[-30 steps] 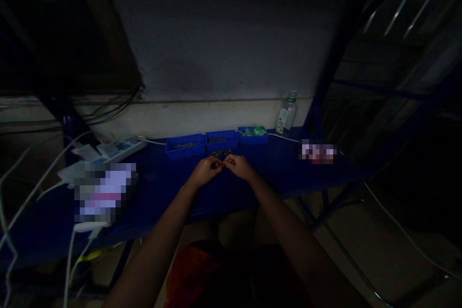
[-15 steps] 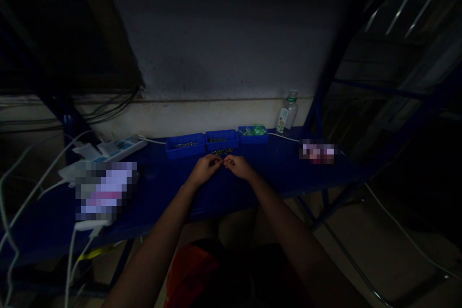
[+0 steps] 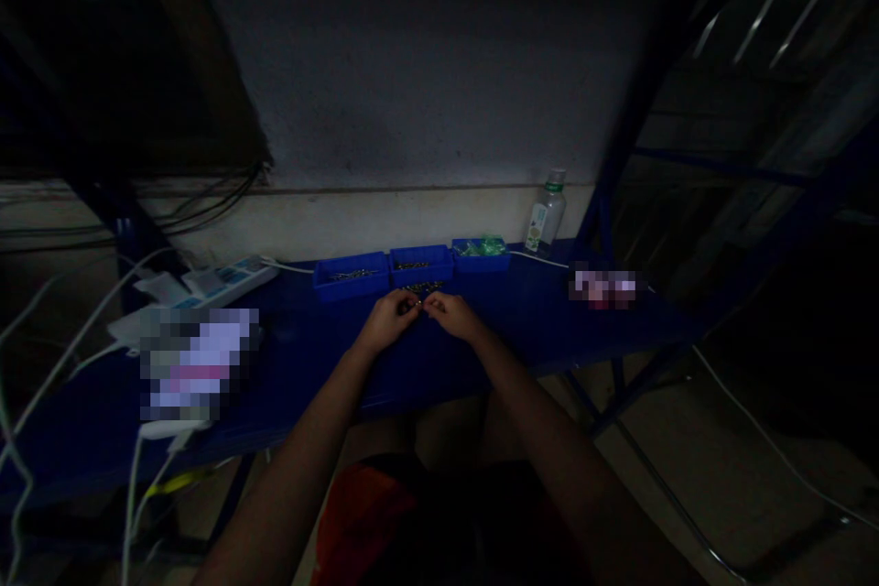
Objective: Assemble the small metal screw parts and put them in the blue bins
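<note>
My left hand (image 3: 390,320) and my right hand (image 3: 450,315) meet fingertip to fingertip above the blue table (image 3: 536,320). Both are closed in a pinch. A tiny shiny piece shows between the fingertips, too small and dark to name. Just beyond my fingers lies a loose pile of small metal parts (image 3: 429,287). Behind it stand three blue bins in a row: the left bin (image 3: 350,285) has thin silvery pieces in it, the middle bin (image 3: 422,275) small metal parts, and the right bin (image 3: 481,264) clear and green plastic.
A plastic bottle (image 3: 546,218) stands by the wall at the back right. On the left lie a power strip (image 3: 237,282) with plugs and white cables, and a blurred-out object (image 3: 202,362). Another blurred-out object (image 3: 602,287) sits at the right.
My hands stay nearly in place, with fingertips still together. A small glint now shows between them. The whole view has shifted very slightly.
</note>
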Demonstrator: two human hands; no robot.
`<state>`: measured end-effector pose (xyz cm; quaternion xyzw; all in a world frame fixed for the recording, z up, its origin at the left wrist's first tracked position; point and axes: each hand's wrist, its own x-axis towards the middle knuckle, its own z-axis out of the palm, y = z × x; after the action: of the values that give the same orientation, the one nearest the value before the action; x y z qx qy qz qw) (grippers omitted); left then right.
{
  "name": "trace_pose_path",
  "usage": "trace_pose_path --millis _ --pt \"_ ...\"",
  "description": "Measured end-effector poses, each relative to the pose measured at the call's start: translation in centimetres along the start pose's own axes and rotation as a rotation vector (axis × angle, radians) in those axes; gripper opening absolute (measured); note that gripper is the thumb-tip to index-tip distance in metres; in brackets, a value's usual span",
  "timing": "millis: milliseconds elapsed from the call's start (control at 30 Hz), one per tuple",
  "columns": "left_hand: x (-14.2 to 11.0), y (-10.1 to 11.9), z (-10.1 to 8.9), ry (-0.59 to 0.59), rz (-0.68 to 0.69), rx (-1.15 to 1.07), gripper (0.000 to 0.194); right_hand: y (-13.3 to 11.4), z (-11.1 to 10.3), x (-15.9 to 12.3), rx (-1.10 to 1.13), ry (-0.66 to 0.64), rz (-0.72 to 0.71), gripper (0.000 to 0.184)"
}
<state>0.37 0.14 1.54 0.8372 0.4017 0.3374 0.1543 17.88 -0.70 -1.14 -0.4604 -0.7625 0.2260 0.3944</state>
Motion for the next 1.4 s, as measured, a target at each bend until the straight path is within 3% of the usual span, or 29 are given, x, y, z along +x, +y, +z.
trace_pose_path --millis 200,500,867,1233,1400 --pt "-0.3 0.0 0.0 -0.056 -0.041 -0.012 0.020 -0.4 -0.2 -0.1 -0.013 0.013 0.031 0.030" --pt "0.1 -0.5 0.3 -0.121 0.004 -0.048 0.023 0.2 -0.2 0.1 0.006 -0.018 0.025 0.026" --pt "0.0 -0.5 -0.2 -0.060 -0.005 -0.056 0.027 0.8 0.1 0.2 0.029 0.002 0.054 0.021" --pt "-0.1 0.1 0.1 -0.119 0.102 -0.025 0.020 1.0 0.5 0.2 0.024 -0.061 0.020 0.016" --pt "0.0 -0.3 0.2 -0.011 0.046 -0.027 0.025 0.7 0.2 0.2 0.085 -0.006 0.011 0.023"
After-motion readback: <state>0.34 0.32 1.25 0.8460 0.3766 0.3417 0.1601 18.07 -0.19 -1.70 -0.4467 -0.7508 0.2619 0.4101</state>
